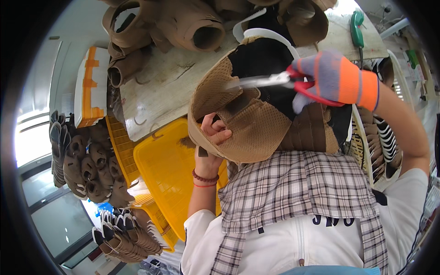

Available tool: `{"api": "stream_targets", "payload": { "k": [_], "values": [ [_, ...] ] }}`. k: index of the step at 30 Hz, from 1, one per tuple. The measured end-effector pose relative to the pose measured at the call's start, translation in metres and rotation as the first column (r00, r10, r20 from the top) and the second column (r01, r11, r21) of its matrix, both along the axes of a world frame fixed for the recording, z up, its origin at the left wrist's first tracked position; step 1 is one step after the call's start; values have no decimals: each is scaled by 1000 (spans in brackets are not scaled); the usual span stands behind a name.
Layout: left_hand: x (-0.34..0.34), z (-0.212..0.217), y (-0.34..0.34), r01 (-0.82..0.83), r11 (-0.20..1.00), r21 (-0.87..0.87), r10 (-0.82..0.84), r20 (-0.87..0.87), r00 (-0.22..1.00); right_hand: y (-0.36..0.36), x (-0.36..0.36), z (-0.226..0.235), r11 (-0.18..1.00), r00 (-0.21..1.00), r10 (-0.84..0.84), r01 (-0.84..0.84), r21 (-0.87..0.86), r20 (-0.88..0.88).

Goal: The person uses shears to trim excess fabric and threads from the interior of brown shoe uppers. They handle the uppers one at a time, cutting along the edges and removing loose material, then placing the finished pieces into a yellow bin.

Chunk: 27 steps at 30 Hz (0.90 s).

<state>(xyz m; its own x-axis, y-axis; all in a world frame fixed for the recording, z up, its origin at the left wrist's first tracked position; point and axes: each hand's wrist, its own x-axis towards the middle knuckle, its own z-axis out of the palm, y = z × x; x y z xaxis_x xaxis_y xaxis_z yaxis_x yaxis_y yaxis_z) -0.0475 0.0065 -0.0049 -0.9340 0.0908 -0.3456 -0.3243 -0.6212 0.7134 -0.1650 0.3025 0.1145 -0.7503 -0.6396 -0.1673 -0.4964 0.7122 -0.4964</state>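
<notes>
A brown mesh shoe upper [261, 126] with black lining and a white edge strip lies opened out in front of my body. My bare left hand [213, 130] grips its near left edge, fingers curled over the inside and thumb beside them. In an orange and grey glove, my right hand [334, 78] is closed round the red handles of a pair of scissors [293, 81]. Their blades, slightly blurred, point left over the inside of the upper. Whether the tips touch the material, I cannot tell.
More brown uppers [192, 27] are piled along the worn table [156, 101]. A green-handled tool [357, 27] lies at the far right. Yellow baskets [165, 169] stand at the left, near a taped white box [91, 87] and stacked uppers [91, 160]. A crate of uppers [380, 137] is at right.
</notes>
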Motion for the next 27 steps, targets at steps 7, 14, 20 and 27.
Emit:
{"api": "stream_targets", "payload": {
  "k": [7, 14, 20, 27],
  "values": [
    [-45, 30, 30, 53, 997, 53, -43, -181, 983, 1, 50, 28, 723, 945, -87, 278, -632, 316],
    [-79, 77, 113, 190, 784, -590, -529, -477, 702, 24, 100, 23, 636, 833, -514, 211, -743, -203],
    [-76, 42, 125, -172, 264, -949, -868, -312, 387, 82, 127, -23, 600, 669, -743, 677, -426, 18],
    [-75, 49, 107, 44, 405, -913, -859, -364, 359, 72, 103, -89, 513, 777, -340, 626, -587, 530]
  ]
}}
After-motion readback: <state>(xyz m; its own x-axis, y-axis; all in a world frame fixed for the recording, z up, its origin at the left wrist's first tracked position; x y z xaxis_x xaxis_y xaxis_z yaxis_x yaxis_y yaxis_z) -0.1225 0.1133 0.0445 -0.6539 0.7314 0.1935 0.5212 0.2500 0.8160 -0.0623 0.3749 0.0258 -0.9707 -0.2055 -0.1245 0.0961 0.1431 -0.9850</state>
